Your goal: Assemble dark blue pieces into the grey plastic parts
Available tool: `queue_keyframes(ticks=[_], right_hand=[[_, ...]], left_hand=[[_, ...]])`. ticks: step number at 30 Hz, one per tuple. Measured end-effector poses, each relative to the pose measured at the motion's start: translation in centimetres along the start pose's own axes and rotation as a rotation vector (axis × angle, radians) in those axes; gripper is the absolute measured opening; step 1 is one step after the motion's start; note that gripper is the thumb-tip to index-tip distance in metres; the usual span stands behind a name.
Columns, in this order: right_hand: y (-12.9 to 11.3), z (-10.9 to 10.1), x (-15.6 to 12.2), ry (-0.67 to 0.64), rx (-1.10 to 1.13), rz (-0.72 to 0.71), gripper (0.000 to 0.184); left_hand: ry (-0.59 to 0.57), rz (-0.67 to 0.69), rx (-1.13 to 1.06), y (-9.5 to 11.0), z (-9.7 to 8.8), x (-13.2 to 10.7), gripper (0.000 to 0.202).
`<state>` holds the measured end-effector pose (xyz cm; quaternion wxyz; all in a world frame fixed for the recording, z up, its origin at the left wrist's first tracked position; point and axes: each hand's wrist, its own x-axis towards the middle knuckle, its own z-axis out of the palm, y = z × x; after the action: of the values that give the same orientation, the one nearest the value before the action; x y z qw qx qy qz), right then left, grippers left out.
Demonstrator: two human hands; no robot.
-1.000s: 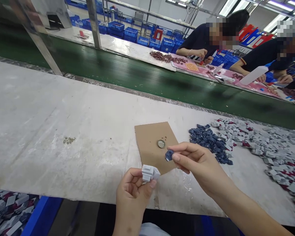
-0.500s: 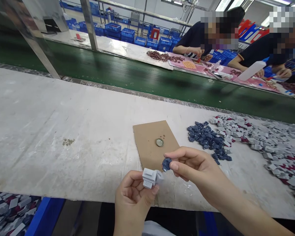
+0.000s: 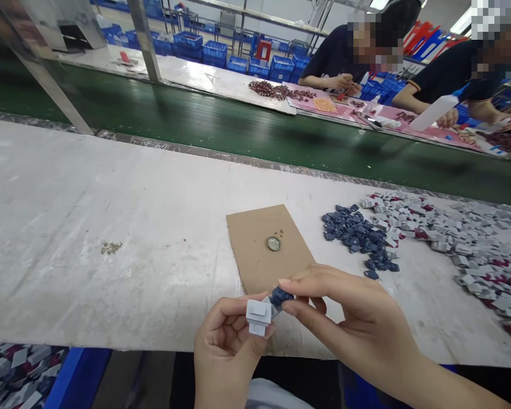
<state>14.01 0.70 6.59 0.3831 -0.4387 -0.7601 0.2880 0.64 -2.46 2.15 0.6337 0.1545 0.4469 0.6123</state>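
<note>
My left hand (image 3: 232, 341) pinches a light grey plastic part (image 3: 258, 313) with a stepped, blocky shape. Between the thumb and fingertips of my right hand (image 3: 349, 318) is a small dark blue plastic piece (image 3: 281, 295). The blue piece meets the right side of the grey part; whether it is seated there is hidden by my fingers. Just beyond both hands lies a brown cardboard sheet (image 3: 259, 227), and on it sits a metal bottle cap (image 3: 274, 243).
A pile of dark blue pieces (image 3: 353, 227) lies to the right, beside a spread of grey and maroon parts (image 3: 443, 233). At lower left a blue bin (image 3: 79, 375) holds similar parts. A green conveyor belt (image 3: 204, 119) crosses behind, with two people working beyond it.
My right hand has moved left and slightly down, bringing the blue piece against the grey part. My left hand has turned the grey part slightly.
</note>
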Motion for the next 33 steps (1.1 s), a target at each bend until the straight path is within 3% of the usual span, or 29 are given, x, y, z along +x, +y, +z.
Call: queue_keyframes(ticks=[7,15,19,22,24,27,33], right_hand=[[0.0,0.2,-0.2,-0.052,-0.019,0.031,0.02],[0.4,2.7,-1.7,0.168,0.135,0.128,0.021],[1.1,2.5,-2.0,0.148,0.109,0.143,0.016],[1.7,1.0,-1.2,0.082,0.113,0.157,0.014],[1.9,0.0,-0.2,0.142,0.136,0.226,0.022],[1.7,-0.5,2.0,0.198,0.3,0.443,0.036],[1.1,1.2,4.9,-0.1,0.694,0.847,0.044]], left_hand=[[0.062,0.041,0.052,-0.3,0.0,-0.2,0.017],[0.089,0.071,0.033,-1.2,0.3,-0.2,0.017],[0.031,0.007,0.056,-1.1,-0.1,0.4,0.017],[-0.05,-0.128,0.032,-1.1,-0.2,1.0,0.019],[-0.078,-0.213,0.027,-1.1,-0.1,1.2,0.02],[-0.111,-0.221,0.056,-1.2,0.2,1.1,0.019],[-0.147,-0.034,0.278,-0.9,1.1,0.2,0.011]])
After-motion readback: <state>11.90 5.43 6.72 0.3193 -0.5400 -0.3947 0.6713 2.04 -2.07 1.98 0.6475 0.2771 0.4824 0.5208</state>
